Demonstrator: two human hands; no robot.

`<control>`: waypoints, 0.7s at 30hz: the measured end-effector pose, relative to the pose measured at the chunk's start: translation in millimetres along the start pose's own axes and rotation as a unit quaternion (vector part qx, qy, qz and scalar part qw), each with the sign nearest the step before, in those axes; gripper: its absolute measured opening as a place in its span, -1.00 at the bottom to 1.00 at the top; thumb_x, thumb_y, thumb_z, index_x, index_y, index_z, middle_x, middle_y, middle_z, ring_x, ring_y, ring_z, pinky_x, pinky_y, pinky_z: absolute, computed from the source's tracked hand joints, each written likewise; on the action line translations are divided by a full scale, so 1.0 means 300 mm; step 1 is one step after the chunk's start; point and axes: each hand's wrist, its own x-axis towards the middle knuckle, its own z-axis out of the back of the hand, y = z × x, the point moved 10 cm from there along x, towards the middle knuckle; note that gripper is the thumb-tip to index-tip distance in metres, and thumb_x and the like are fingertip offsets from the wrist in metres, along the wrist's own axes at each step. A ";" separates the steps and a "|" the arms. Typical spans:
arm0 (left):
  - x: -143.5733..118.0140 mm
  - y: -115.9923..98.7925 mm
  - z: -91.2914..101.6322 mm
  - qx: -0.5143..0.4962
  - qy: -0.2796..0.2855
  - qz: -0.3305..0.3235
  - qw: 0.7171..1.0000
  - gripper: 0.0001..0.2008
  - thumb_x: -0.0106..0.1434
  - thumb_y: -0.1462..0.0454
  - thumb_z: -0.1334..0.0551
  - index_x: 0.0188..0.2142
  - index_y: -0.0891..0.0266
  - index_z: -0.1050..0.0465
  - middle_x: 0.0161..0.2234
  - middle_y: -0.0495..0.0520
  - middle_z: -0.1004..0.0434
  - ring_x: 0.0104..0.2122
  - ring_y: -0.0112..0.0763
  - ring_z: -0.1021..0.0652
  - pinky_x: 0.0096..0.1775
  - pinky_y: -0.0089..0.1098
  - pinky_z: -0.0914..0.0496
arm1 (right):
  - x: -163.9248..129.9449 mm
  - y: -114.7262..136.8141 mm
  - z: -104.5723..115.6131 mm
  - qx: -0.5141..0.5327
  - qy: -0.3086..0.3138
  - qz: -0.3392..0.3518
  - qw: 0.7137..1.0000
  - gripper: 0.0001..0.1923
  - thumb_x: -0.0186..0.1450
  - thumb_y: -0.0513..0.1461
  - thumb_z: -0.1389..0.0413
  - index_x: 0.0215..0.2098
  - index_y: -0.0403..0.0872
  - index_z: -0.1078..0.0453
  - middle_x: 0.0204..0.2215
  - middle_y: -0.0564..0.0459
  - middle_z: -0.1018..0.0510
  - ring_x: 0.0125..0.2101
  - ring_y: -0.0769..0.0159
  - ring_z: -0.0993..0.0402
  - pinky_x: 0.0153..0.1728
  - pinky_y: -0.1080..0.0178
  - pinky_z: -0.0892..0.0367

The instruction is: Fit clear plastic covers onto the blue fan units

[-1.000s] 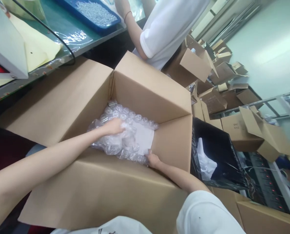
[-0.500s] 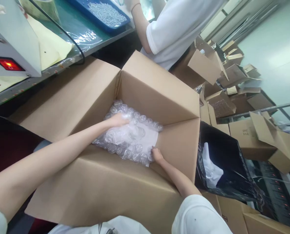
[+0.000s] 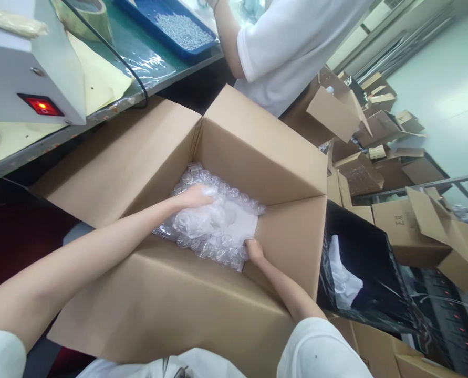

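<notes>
Step in hand: bubble wrap [image 3: 218, 223] is being laid and flattened at the bottom of the open cardboard carton [image 3: 257, 152]; this is judged to be the lining stage, since nothing else is seen inside.

Left hand [image 3: 196, 197]: reached deep into the carton, palm down and fingers laid together, pressed flat on the far part of the sheet.

Right hand [image 3: 254, 249]: lowered over the near wall at the right corner, fingertips curled onto the sheet's edge (whether the edge is pinched or only pressed cannot be told).

Bubble wrap: spread across the carton floor, rumpled in the middle, with a pale flat patch visible through it.

Next move, as judged: the rumpled middle would need to be smoothed toward the corners, with the near edge kept tucked against the wall so that the sheet lies flat.

Carton: all four flaps stood open; only the wrap is held in it.

Blue tray [image 3: 170, 26]: set on the bench above, filled with small pale parts (too small to identify).

Black bin [image 3: 360, 262]: just beside the carton on the right, with a crumpled white piece inside.

Other cartons [image 3: 375, 131]: piled loosely beyond, mostly open.

Co-worker [image 3: 289, 47]: a person in a white shirt stood at the bench, hands apart from the carton.
</notes>
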 end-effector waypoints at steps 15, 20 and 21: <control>-0.062 -0.037 -0.140 0.121 0.098 -0.065 0.986 -0.41 0.00 0.34 -0.27 0.08 0.29 -0.31 -0.01 0.20 -0.51 -0.07 -0.22 -0.51 -0.10 -0.40 -0.34 | -0.065 0.400 0.508 0.253 -0.132 0.261 0.922 -0.82 0.30 -0.18 -0.14 -0.29 -0.17 -0.42 -0.33 0.06 -0.53 -0.32 0.35 -0.48 -0.25 0.18 -0.43; -0.055 -0.029 -0.152 0.129 0.087 -0.047 0.987 -0.80 0.06 0.23 -0.30 -0.33 0.32 -0.52 -0.32 0.10 -0.61 -0.28 -0.26 -0.56 -0.23 -0.41 -0.35 | -0.122 0.587 0.530 0.326 -0.143 0.296 0.886 -0.84 0.26 -0.20 -0.17 -0.30 -0.16 -0.45 -0.35 0.05 -0.55 -0.31 0.33 -0.50 -0.23 0.20 -0.41; -0.049 -0.023 -0.141 0.133 0.077 -0.037 0.987 -0.84 0.08 0.24 -0.28 -0.41 0.32 -0.51 -0.39 0.09 -0.60 -0.31 -0.27 -0.55 -0.25 -0.40 -0.34 | -0.118 0.597 0.515 0.334 -0.146 0.291 0.885 -0.82 0.28 -0.19 -0.14 -0.23 -0.16 -0.44 -0.28 0.02 -0.55 -0.27 0.31 -0.50 -0.21 0.20 -0.41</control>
